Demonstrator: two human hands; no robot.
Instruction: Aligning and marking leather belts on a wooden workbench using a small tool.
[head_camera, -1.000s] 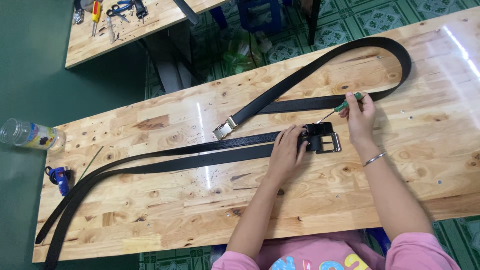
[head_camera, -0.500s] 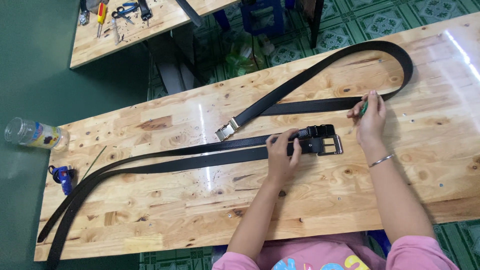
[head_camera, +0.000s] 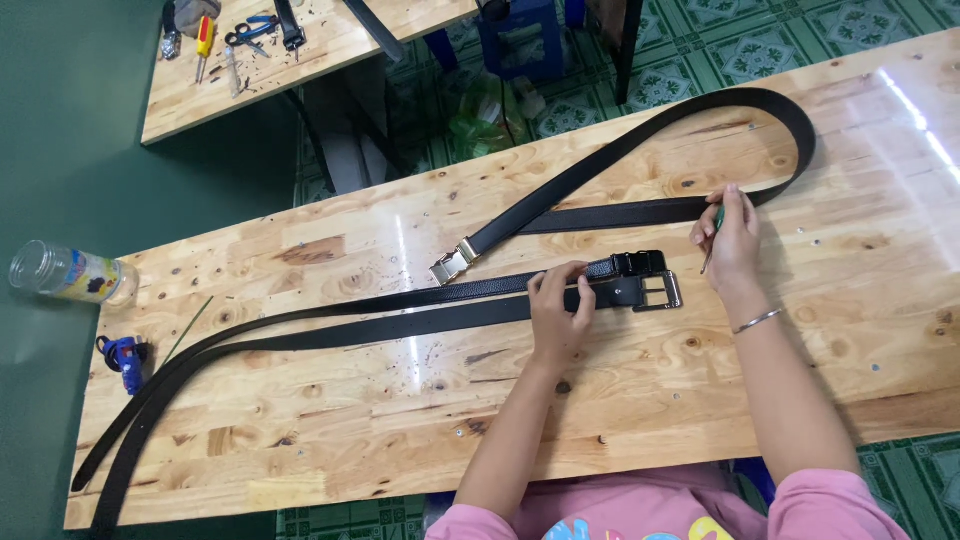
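Two long black belts lie on a pale wooden table (head_camera: 300, 440). My left hand (head_camera: 560, 310) presses flat on the nearer belt (head_camera: 400, 325) just left of its dark buckle (head_camera: 650, 280). My right hand (head_camera: 730, 235) holds a small green-handled screwdriver (head_camera: 713, 235), tip pointing down toward the table right of the buckle. The second belt (head_camera: 640, 140) loops round the far right and ends in a silver buckle (head_camera: 450, 265).
A clear plastic bottle (head_camera: 65, 272) lies at the table's far left corner. A small blue tool (head_camera: 125, 358) sits near the left edge. Another wooden table (head_camera: 300, 60) behind holds scissors, a screwdriver and belt pieces. Green patterned floor tiles lie beyond.
My left hand slid a little to the left along the nearer belt and settled flat. My right hand with the screwdriver moved slightly away from the buckle.
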